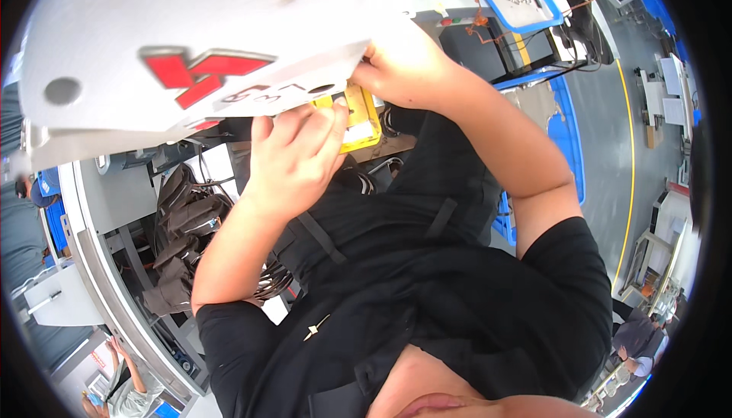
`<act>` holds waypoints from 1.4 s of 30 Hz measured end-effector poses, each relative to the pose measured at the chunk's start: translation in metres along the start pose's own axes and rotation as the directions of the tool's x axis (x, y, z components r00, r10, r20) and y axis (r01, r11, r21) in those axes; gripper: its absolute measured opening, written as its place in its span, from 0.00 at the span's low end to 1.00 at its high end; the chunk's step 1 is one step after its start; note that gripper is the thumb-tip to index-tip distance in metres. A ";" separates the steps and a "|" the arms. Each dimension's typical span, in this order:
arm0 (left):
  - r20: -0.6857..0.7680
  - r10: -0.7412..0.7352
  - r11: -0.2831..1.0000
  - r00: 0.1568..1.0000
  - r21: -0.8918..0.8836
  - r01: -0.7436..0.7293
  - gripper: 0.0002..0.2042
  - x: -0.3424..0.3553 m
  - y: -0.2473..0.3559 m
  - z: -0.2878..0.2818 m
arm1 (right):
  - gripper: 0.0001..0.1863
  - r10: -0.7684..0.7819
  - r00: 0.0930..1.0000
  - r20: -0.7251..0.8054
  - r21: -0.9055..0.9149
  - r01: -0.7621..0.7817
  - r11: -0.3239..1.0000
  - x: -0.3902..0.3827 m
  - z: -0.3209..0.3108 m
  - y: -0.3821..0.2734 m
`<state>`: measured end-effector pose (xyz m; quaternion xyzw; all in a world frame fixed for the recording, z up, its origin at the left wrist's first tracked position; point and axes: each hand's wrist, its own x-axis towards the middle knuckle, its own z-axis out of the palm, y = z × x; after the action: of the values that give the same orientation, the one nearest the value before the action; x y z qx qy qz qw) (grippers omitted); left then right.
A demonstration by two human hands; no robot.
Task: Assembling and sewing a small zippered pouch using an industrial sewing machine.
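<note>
A large silver-white housing (pixel 91 52) with a red emblem, dark holes and handwritten marks fills the top left. Below its lower edge my left hand (pixel 293 151) has bent fingers pressed together against a yellow part (pixel 358 132), fingertips partly hidden; what they grip is unclear. At the housing’s right edge my right hand (pixel 404 67) curls its fingers, their tips hidden behind or beside the edge, just above the yellow part.
Blue-rimmed trays (pixel 557 17) stand at top right, one holding small metal parts, and below (pixel 573 159). Dark bags and cables (pixel 179 220) lie left. A floor walkway (pixel 610 159) with a yellow line runs right. Other people (pixel 126 380) appear bottom left and bottom right (pixel 637 342).
</note>
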<state>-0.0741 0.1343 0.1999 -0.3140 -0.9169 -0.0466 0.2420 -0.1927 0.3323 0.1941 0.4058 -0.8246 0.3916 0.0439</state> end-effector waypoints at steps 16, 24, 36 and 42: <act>0.043 -0.092 0.996 0.995 0.003 0.092 0.29 0.002 0.017 0.006 | 0.13 -0.066 0.998 -0.005 -0.017 0.065 0.998 -0.002 0.004 0.014; 0.027 -0.106 0.994 0.994 0.006 0.106 0.28 0.002 0.024 0.009 | 0.10 0.394 0.643 -0.657 -0.029 -0.544 0.839 -0.065 -0.068 0.102; -0.044 -0.218 0.975 0.975 0.025 0.219 0.26 0.004 0.038 0.015 | 0.30 0.770 0.539 -0.341 -0.527 -0.788 0.319 -0.077 -0.158 0.288; -0.047 -0.198 0.979 0.979 0.040 0.199 0.24 0.007 0.034 0.019 | 0.21 0.704 0.541 -0.459 -0.460 -0.823 0.333 -0.084 -0.156 0.295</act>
<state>-0.0667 0.1701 0.1843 -0.2143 -0.9390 -0.0568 0.2627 -0.3828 0.5991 0.0894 -0.1081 -0.9874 0.0986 0.0603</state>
